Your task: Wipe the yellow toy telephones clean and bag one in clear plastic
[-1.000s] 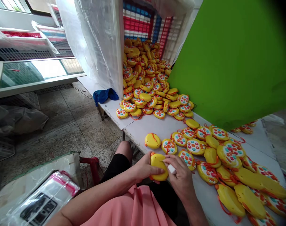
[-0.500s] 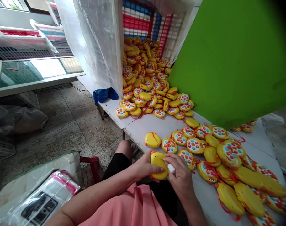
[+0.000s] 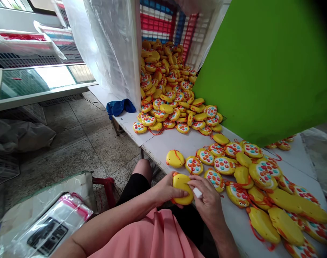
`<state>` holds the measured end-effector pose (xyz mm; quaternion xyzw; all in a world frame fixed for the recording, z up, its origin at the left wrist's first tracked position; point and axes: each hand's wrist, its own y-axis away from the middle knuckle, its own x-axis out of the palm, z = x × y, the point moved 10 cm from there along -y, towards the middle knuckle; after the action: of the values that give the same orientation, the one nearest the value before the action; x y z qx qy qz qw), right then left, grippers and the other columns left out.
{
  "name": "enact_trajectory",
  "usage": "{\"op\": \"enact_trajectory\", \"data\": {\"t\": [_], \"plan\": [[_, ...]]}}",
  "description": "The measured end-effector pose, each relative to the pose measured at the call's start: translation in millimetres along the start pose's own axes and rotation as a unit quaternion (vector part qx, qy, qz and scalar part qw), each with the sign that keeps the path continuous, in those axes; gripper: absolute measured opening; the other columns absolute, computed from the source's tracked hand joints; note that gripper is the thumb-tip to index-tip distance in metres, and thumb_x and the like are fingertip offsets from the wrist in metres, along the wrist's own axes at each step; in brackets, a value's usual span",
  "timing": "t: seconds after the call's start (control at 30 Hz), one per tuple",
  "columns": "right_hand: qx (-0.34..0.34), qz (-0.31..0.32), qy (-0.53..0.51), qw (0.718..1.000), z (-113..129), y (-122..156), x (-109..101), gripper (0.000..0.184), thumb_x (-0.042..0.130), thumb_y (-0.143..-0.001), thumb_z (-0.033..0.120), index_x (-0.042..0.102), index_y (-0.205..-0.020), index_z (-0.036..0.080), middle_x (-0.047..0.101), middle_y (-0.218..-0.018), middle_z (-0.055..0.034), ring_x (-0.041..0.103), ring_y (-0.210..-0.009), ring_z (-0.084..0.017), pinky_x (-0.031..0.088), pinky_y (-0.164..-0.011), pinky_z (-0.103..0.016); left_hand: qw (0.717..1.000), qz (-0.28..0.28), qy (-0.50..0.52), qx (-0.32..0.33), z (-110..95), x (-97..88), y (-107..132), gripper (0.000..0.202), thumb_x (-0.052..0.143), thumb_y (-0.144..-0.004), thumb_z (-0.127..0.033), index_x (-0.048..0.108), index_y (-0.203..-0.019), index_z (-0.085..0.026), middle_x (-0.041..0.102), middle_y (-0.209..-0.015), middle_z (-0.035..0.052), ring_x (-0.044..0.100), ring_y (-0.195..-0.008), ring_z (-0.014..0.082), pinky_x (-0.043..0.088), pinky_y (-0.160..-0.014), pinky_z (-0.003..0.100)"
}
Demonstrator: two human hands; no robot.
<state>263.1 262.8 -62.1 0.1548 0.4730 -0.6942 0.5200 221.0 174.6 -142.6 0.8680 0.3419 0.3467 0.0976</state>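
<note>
In my left hand (image 3: 167,190) is a yellow toy (image 3: 183,188) with orange bits at its edge. Its plain side, dotted with small dark holes, faces up, and my left fingers and thumb wrap its left and lower edge. My right hand (image 3: 208,199) is closed on a small white block (image 3: 198,192), perhaps an eraser; its kind is unclear. The right fingertips touch the toy's upper right face. Just beyond lie a toy turned plain side up (image 3: 175,158) with an orange cord and another showing coloured buttons (image 3: 194,165).
Several like toys spread along the white table (image 3: 163,143) to the right. A big pile (image 3: 169,96) spills from a tipped, plastic-lined basket (image 3: 163,21). A green board (image 3: 260,71) leans over the table. A blue cloth (image 3: 121,108) hangs at its edge; packaged bags (image 3: 53,225) lie left.
The view has shifted very slightly. Both hands keep the same hold, with the right fingertips still against the toy.
</note>
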Motion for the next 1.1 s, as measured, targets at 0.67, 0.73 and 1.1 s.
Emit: {"op": "enact_trajectory", "data": {"t": [0.67, 0.73, 1.1], "plan": [[0.040, 0.032, 0.065, 0.997, -30, 35, 21, 0.007, 0.051, -0.092, 0.021, 0.058, -0.092, 0.021, 0.068, -0.110, -0.0096, 0.062, -0.094, -0.025, 0.050, -0.082, -0.042, 0.999, 0.013, -0.046, -0.023, 43, -12.9, -32, 0.075, 0.089, -0.049, -0.039, 0.045, -0.107, -0.019, 0.062, -0.098, 0.0065, 0.067, -0.074, 0.0229, 0.054, -0.047, 0.028], [0.041, 0.019, 0.073, 0.996, -34, 41, 19, 0.007, 0.053, -0.091, 0.021, 0.058, -0.095, 0.021, 0.068, -0.111, -0.0095, 0.062, -0.091, -0.024, 0.050, -0.082, -0.042, 0.998, 0.022, -0.055, -0.020, 45, -10.0, -34, 0.076, 0.088, -0.050, -0.041, 0.045, -0.109, -0.020, 0.061, -0.098, 0.0059, 0.066, -0.072, 0.0215, 0.053, -0.046, 0.028], [0.044, -0.014, 0.101, 0.994, -35, 41, 22, 0.013, 0.053, -0.088, 0.013, 0.057, -0.098, 0.021, 0.069, -0.108, -0.0066, 0.060, -0.089, -0.023, 0.050, -0.081, -0.038, 0.996, 0.042, -0.068, -0.030, 49, -9.7, -38, 0.071, 0.087, -0.053, -0.041, 0.043, -0.106, -0.020, 0.060, -0.097, 0.0048, 0.064, -0.074, 0.0203, 0.054, -0.048, 0.027]]}}
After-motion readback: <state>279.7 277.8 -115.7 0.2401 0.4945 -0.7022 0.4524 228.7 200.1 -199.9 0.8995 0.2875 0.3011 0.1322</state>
